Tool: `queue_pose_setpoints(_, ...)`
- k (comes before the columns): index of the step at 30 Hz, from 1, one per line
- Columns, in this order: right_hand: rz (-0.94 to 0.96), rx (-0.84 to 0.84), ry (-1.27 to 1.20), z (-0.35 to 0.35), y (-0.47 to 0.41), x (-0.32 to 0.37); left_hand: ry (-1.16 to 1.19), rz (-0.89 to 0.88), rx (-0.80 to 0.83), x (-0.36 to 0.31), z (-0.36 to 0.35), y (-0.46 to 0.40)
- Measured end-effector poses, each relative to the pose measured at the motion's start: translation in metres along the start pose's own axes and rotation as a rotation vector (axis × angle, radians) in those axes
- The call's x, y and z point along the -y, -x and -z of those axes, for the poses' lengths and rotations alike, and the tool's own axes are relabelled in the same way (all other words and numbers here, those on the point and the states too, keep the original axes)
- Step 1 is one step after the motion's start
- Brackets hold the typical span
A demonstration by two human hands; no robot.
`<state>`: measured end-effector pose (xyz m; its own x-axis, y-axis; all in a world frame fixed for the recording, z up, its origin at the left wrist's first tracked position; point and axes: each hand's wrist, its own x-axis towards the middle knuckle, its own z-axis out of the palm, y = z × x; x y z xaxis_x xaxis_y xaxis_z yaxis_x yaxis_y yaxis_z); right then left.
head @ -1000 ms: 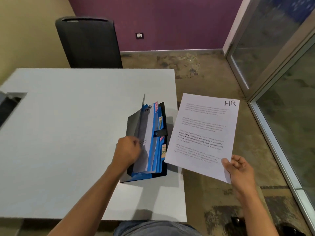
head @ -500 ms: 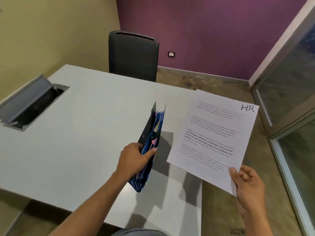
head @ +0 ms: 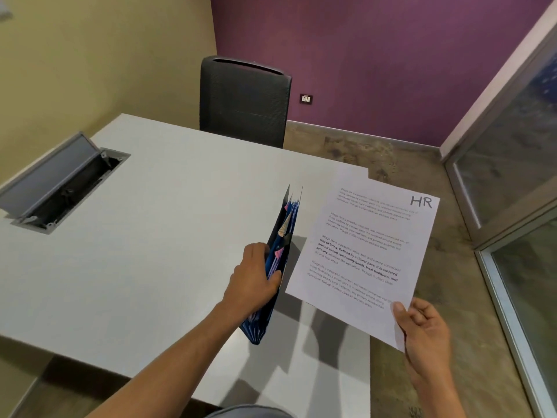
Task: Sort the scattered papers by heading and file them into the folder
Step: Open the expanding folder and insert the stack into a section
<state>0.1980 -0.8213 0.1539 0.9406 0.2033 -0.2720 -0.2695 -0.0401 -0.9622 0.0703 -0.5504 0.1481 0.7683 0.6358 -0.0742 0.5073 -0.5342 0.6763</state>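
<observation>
While the left hand grips the blue folder on edge above the counter, the right hand pinches just 1 corner of the HR paper beside it. Held so lightly, the sheet could sag and buckle against the pocket mouths, or slide behind the wrong tab, since the dividers sit squeezed close together.

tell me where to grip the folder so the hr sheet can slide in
Grip the folder at mid-spine from its left face, as the left hand does. It stands on edge, pockets fanned open to the right, so that side stays free for the sheet in the right hand.
</observation>
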Motion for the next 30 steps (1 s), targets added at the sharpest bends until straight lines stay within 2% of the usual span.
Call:
queue_pose_setpoints(4,-0.02,0.004,0.006,-0.003,0.001,-0.006,-0.006,-0.133,0.014,0.002,-0.002,-0.01)
queue_pose_setpoints(11,0.005,-0.003,0.027,-0.006,0.006,-0.011,-0.058,-0.203,-0.002,0.009,-0.004,-0.024)
queue_pose_setpoints(21,0.03,0.005,0.0,-0.013,0.004,-0.015,-0.005,-0.266,-0.107,0.01,-0.006,-0.01)
queue_pose_setpoints(25,0.004,0.007,-0.021,-0.017,0.005,-0.013,0.011,-0.295,-0.105,0.012,-0.006,-0.009)
queue_pose_setpoints(30,0.018,0.015,-0.008,-0.022,0.007,-0.011,-0.008,-0.228,-0.04,0.014,-0.005,-0.012)
